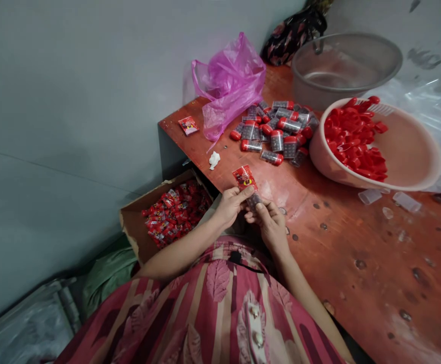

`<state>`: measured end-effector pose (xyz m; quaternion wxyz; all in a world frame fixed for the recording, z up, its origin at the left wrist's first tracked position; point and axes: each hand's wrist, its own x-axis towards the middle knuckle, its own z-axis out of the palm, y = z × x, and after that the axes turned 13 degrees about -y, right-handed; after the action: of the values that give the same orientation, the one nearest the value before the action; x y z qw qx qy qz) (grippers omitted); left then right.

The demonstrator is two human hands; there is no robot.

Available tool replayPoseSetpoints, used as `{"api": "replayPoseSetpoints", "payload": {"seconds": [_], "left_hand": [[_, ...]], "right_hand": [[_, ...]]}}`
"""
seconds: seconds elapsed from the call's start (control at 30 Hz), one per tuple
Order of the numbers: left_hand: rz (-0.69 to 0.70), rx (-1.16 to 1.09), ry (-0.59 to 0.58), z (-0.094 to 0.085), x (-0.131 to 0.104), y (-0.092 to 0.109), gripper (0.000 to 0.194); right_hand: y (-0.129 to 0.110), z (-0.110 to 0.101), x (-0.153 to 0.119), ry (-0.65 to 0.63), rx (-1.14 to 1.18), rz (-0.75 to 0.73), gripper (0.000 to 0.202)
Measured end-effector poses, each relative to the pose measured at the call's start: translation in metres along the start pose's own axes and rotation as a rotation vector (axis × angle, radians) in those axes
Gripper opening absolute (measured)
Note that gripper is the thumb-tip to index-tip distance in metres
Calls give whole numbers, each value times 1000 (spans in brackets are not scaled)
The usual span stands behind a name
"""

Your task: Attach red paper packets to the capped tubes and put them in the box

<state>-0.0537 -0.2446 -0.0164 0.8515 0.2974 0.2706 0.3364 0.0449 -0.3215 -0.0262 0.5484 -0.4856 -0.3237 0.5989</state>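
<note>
In front of my waist, at the table's edge, both hands are closed on small things held together. My left hand (231,206) pinches a red printed packet (244,175) between thumb and fingers. Just below the packet, my right hand (271,220) grips a small clear tube (254,201) with dark contents. The packet and tube meet or overlap; my fingers hide whether one is inside the other. Beyond my hands lies a pile of clear tubes with red caps (277,140), filled with dark beads.
A pink bowl (413,146) of red plastic pieces (356,144) stands right, before a metal basin (347,63). A purple plastic bag (231,81) and a flat red packet (188,126) lie at the back. Below left is a cardboard box (131,215) of red packets (177,212).
</note>
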Motion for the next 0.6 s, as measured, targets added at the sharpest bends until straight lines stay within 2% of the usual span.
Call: {"api": "replayPoseSetpoints", "payload": {"seconds": [0.1, 0.27, 0.37, 0.6], "left_hand": [[69, -49, 84, 2, 0, -5, 31], [-76, 66, -52, 1, -4, -6, 30], [-105, 96, -66, 4, -6, -4, 30], [45, -18, 40, 6, -2, -2, 37]], "right_hand": [[3, 5, 0, 52, -21, -25, 26], [6, 9, 2, 82, 166, -11, 27], [2, 8, 2, 88, 230, 17, 27], [1, 9, -5, 138, -2, -29, 24]]}}
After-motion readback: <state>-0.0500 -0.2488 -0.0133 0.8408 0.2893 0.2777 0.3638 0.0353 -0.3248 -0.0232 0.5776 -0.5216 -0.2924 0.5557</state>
